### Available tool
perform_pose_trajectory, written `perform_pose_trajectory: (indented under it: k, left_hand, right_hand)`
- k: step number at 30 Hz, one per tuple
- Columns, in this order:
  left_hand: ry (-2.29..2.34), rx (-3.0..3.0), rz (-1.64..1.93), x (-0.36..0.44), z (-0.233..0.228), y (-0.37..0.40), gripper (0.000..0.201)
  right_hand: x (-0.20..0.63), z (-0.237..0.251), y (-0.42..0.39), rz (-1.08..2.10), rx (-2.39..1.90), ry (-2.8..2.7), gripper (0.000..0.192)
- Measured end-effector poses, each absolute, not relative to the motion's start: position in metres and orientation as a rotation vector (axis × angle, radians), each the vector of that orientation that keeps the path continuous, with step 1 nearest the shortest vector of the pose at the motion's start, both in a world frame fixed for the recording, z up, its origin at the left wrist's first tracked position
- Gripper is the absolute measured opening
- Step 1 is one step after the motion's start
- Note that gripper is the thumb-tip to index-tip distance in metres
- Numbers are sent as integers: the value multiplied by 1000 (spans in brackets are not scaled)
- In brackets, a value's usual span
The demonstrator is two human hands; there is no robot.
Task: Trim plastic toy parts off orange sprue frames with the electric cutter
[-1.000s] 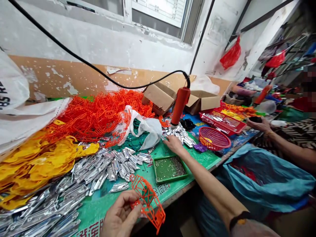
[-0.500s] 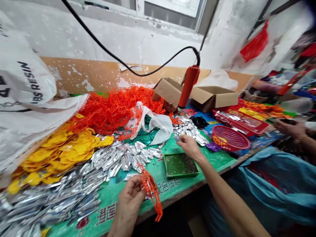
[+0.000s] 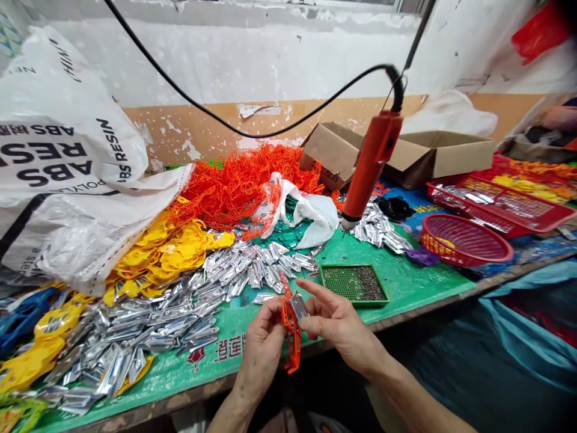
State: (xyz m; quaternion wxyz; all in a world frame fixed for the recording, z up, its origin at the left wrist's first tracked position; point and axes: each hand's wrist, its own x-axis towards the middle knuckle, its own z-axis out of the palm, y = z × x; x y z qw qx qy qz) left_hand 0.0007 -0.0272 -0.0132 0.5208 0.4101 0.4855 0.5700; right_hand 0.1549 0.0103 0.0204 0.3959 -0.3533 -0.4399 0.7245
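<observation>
Orange frame (image 3: 294,338) and silver plate (image 3: 299,305) being held side by side

In the head view, the left hand (image 3: 262,338) is pinching the orange frame, which is showing thin, open bars and hanging nearly edge-on above the front edge of the table (image 3: 415,276). The right hand (image 3: 339,322) is gripping the silver plate, its index finger stretching forward. The plate is looking flat and shiny; whether it is touching the frame is hard to tell.
</observation>
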Motion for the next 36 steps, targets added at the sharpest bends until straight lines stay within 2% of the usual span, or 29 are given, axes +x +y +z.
perform_pose_trajectory:
  k: [4,8,12,17,24,29,32,36]
  left_hand:
    - [1115,1152,1164,-5,-5,-33,49]
    - [1256,1362,1017,-5,3,-36,40]
    - [1267,1423,1077,0,7,-35,36]
    - [1124,1079,1143,4,0,-35,36]
    - [1061,959,1167,6,-6,-36,33]
    - [1090,1047,1076,3,-1,-38,32]
    - [1050,1077,1072,0,0,-40,35]
    - [1090,1311,1106,-2,4,-43,34]
  right_hand:
    - [157,12,9,1797,-906,-1185,62]
    - [162,11,4,1665,-963,-1444,47]
    - [165,14,2,1425,-1105,-1653,39]
    - [168,19,5,1579,-1024,-1371,13]
    - [179,21,9,1627,-871,-1267,14]
    - [176,13,9,1906,-765,-1062,19]
    - [174,14,5,1791,-779,-1139,13]
    - [178,19,-1,1463,-824,-1445,8]
